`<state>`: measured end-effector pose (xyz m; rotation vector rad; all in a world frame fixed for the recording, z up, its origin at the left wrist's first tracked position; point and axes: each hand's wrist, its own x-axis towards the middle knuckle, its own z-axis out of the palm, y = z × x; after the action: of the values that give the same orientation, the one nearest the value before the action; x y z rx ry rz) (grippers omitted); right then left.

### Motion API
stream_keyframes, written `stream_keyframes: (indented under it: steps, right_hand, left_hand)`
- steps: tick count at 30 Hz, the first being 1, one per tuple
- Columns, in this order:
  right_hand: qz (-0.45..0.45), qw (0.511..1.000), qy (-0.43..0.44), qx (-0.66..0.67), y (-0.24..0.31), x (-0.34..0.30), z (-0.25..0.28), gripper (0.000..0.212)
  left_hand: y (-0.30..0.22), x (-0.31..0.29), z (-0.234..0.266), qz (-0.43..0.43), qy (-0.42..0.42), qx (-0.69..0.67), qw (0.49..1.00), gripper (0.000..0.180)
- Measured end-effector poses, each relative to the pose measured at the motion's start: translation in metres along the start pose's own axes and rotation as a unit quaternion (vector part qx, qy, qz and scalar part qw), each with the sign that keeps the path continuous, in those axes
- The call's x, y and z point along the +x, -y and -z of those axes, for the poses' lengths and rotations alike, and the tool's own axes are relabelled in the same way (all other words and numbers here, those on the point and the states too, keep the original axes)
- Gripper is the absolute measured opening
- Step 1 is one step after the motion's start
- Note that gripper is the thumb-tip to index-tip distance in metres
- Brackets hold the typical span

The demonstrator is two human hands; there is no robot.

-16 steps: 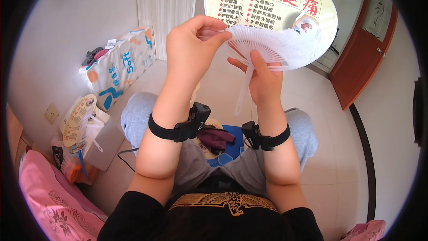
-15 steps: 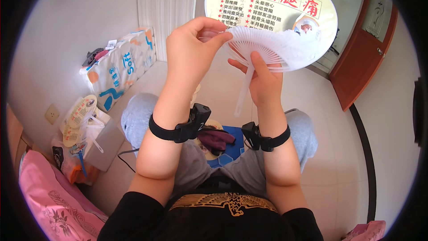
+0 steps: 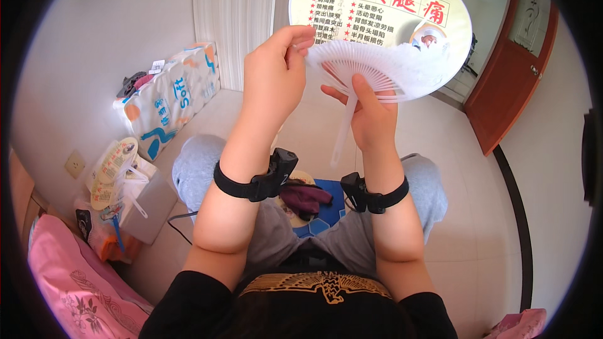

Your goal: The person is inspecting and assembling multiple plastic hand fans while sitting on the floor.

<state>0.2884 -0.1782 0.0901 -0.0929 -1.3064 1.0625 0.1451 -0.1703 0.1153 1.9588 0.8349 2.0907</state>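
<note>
A white plastic hand fan (image 3: 391, 32) is raised up front, its handle pointing down. Its upper part carries pale yellow printed paper; lower down, bare white ribs and a rough whitish layer show instead. My right hand (image 3: 375, 116) grips the fan near the base of the ribs, thumb on the front, other fingers mostly behind. At the fan's left edge my left hand (image 3: 276, 69) has its fingers curled and thumb drawn in. Whether a scrap lies between those fingertips is hidden. Both wrists wear black strapped devices.
Several similar fans (image 3: 116, 172) lie on a box (image 3: 147, 213) at left. Behind stands a white wrapped paper pack (image 3: 169, 103) with dark cloth on top. Maroon cloth (image 3: 306, 199) rests on a blue surface (image 3: 323, 216) between my knees. A brown door (image 3: 512, 69) stands far right.
My left hand has shifted slightly right, and its thumb has come away from the fan's ribs and bent inward. The fan and my right hand have barely moved.
</note>
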Motion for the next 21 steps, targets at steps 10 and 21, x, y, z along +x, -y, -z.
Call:
stream_keyframes:
  steps: [10,21]
  right_hand:
    - [0.004,1.0,0.008,-0.015,0.0005,-0.0003,-0.0012,0.034]
    - [0.032,0.996,0.052,-0.071,-0.0033,-0.004,0.0005,0.037]
  left_hand:
    - [-0.004,-0.0013,-0.0026,-0.057,-0.026,0.075,0.995,0.018]
    - [-0.0006,0.0014,0.0005,0.0,-0.04,0.049,0.998,0.015]
